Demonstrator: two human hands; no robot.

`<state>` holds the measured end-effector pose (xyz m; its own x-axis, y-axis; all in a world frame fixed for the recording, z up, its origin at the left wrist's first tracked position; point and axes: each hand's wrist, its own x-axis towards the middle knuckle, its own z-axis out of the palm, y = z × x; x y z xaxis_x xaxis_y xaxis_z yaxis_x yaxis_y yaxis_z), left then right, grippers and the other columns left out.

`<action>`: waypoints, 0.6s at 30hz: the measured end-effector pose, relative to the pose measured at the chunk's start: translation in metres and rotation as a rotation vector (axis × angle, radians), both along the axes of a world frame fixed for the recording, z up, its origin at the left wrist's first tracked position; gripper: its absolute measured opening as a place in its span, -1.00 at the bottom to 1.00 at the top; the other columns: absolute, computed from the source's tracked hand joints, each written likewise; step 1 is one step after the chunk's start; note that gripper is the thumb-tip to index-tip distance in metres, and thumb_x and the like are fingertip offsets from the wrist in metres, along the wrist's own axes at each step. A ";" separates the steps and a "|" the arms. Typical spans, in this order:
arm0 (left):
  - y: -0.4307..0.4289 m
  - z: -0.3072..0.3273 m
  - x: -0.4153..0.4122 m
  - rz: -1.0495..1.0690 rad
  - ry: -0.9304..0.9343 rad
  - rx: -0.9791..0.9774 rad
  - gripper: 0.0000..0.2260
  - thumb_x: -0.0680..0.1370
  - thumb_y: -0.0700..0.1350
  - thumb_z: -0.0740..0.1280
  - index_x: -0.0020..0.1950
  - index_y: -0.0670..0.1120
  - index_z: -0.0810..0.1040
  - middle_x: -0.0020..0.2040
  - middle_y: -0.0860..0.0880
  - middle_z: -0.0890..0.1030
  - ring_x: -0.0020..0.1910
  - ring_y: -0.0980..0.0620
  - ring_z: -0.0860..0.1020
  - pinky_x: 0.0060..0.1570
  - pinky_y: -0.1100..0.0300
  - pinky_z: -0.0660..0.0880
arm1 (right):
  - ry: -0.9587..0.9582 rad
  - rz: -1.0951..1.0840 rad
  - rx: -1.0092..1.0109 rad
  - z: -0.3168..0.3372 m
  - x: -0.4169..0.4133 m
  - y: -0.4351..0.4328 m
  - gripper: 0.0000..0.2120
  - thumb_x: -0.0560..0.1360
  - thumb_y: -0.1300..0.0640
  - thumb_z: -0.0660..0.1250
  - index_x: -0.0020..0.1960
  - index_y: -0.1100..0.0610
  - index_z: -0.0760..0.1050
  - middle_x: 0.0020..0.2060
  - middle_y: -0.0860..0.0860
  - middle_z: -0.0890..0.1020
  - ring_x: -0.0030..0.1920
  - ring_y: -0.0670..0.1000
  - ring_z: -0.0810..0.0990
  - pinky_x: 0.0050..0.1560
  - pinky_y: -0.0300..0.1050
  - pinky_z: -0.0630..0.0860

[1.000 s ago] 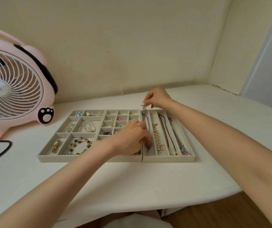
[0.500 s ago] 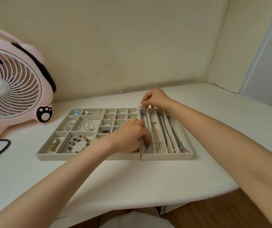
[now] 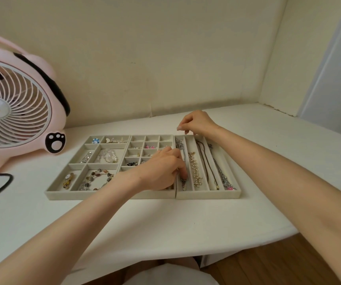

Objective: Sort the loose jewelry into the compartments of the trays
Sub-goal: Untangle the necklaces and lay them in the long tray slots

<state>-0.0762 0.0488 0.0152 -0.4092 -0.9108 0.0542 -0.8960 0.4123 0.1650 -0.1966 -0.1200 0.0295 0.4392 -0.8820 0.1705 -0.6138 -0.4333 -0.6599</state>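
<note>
Table [image 3: 268, 161]: white top that carries everything; both forearms reach across it
Fan [image 3: 11, 112]: pink, at the far left, well apart from the work
Left tray [image 3: 103, 196]: many small and medium compartments, most already holding bracelets, earrings and brooches
Right tray [image 3: 208, 196]: butted against the left tray, four long slots running away from the person, each with one long piece
Left hand [image 3: 161, 171]: reaches over the seam between the trays, fingers curled down onto the chain near its near end, apparently pinching it against the slot floor
Right hand [image 3: 198, 123]: hovers over the far end of the right tray, thumb and forefinger drawn together; whether they hold a fine link cannot be told
Chain [image 3: 183, 155]: silver, lying lengthwise in the leftmost slot of the right tray, bunched at the far end, pendant at the near end
Neighbours: pearls [image 3: 195, 171] in the next slot, then a dark cord [image 3: 205, 159]
Handling: the chain looks light, limp and slippery; it will likely slump and kink, so it needs holding at both ends and drawing straight
Where to hold: by judgement, the clasp and the pendant, since mid-length links would slide through the fingers
Risk: fine links could snag on the velvet wall or tangle
</note>
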 end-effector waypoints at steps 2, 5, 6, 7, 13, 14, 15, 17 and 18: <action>0.000 0.000 0.000 0.003 0.007 -0.003 -0.64 0.55 -0.32 0.10 0.08 0.02 0.60 0.07 -0.01 0.43 0.04 0.03 0.30 0.15 0.11 0.28 | 0.057 0.010 -0.017 0.003 -0.001 0.003 -0.84 0.42 0.18 0.33 -0.17 -0.02 0.67 -0.23 -0.10 0.63 -0.10 -0.09 0.57 -0.08 -0.14 0.49; -0.001 -0.001 0.000 0.004 0.009 -0.009 -0.63 0.55 -0.32 0.10 0.06 0.02 0.61 0.06 -0.02 0.43 0.05 0.01 0.31 0.14 0.10 0.29 | 0.194 0.038 -0.041 0.004 -0.001 0.011 -0.70 0.41 0.24 0.22 -0.14 -0.05 0.68 -0.08 -0.13 0.61 -0.07 -0.13 0.51 -0.12 -0.19 0.41; -0.001 -0.001 0.000 0.005 0.010 -0.011 -0.63 0.55 -0.33 0.09 0.06 0.02 0.61 0.06 -0.02 0.43 0.04 0.01 0.30 0.14 0.10 0.29 | 0.240 0.045 -0.055 0.002 0.000 0.012 -0.69 0.40 0.23 0.21 -0.14 -0.06 0.68 -0.02 -0.13 0.63 -0.01 -0.12 0.52 -0.08 -0.19 0.41; -0.001 -0.001 0.000 0.006 0.011 -0.010 -0.63 0.55 -0.33 0.09 0.06 0.02 0.61 0.06 -0.02 0.43 0.04 0.01 0.30 0.14 0.11 0.29 | 0.292 0.049 -0.080 0.000 0.001 0.013 -0.70 0.40 0.21 0.22 -0.13 -0.07 0.67 0.04 -0.14 0.64 0.06 -0.09 0.53 -0.03 -0.18 0.43; 0.000 -0.002 0.002 0.005 0.017 -0.011 -0.63 0.55 -0.33 0.10 0.06 0.03 0.60 0.07 -0.03 0.44 0.05 0.01 0.31 0.14 0.10 0.29 | 0.310 0.021 -0.192 -0.004 0.004 0.013 -0.69 0.38 0.23 0.21 -0.17 -0.10 0.66 -0.04 -0.17 0.63 0.05 -0.05 0.54 -0.13 -0.20 0.32; 0.000 -0.002 0.002 0.006 0.022 -0.011 -0.63 0.55 -0.33 0.10 0.06 0.04 0.60 0.07 -0.03 0.44 0.05 0.01 0.31 0.14 0.10 0.29 | 0.323 0.045 -0.180 -0.004 0.004 0.014 -0.68 0.38 0.22 0.21 -0.16 -0.11 0.66 0.00 -0.17 0.64 0.07 -0.06 0.53 -0.12 -0.19 0.34; 0.000 -0.002 0.002 0.006 0.026 -0.012 -0.62 0.54 -0.33 0.10 0.06 0.04 0.60 0.08 -0.04 0.44 0.05 0.01 0.31 0.13 0.10 0.29 | 0.350 0.066 -0.165 -0.006 0.004 0.014 -0.69 0.40 0.22 0.21 -0.13 -0.11 0.66 0.04 -0.17 0.64 0.08 -0.07 0.54 -0.10 -0.20 0.36; 0.000 -0.002 0.002 0.006 0.031 -0.014 -0.61 0.54 -0.34 0.09 0.05 0.04 0.61 0.08 -0.04 0.44 0.05 0.01 0.31 0.13 0.11 0.29 | 0.383 0.073 -0.154 -0.008 0.004 0.014 -0.69 0.41 0.21 0.22 -0.07 -0.10 0.66 0.07 -0.16 0.64 0.10 -0.07 0.54 -0.06 -0.20 0.39; 0.000 -0.002 0.002 0.006 0.033 -0.015 -0.60 0.54 -0.35 0.09 0.05 0.04 0.61 0.07 -0.04 0.44 0.05 0.00 0.31 0.13 0.11 0.29 | 0.372 0.062 -0.157 -0.009 0.004 0.014 -0.68 0.41 0.21 0.22 -0.07 -0.10 0.66 0.06 -0.17 0.64 0.09 -0.08 0.54 -0.07 -0.21 0.39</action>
